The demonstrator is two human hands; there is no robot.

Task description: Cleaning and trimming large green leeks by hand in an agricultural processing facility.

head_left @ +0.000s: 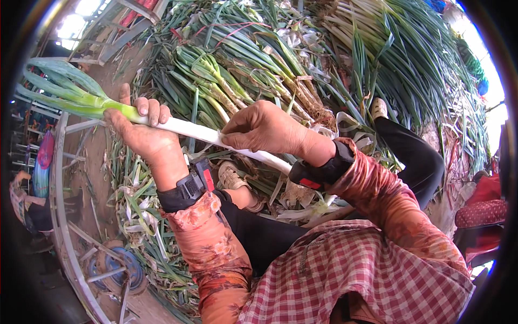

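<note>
1. Nearest the camera: a red-and-white checked apron [372, 270] over the person's lap, floral orange sleeves on both forearms, and a black band on each wrist.
2. The left hand [143, 135] is closed around a long leek [189, 129] where its white stalk turns green, fingers curled over the top, thumb pointing up; the right hand [264, 129] is wrapped shut around the white stalk further down, fingertips pinching a thin outer skin.
3. The leek is held in the air over the knees, slanting from green leaves at upper left to its white end hidden behind the right wrist.
4. It looks light, firm in the white part and floppy in the leaves; the smooth skin may be slippery, so the stiff white stalk seems the surest place to grip.
5. Below the hands: beige shoes [232, 178], loose peelings and leaves on the ground.
6. Beyond: a large pile of unpeeled leeks [259, 59], roots still on.
</note>
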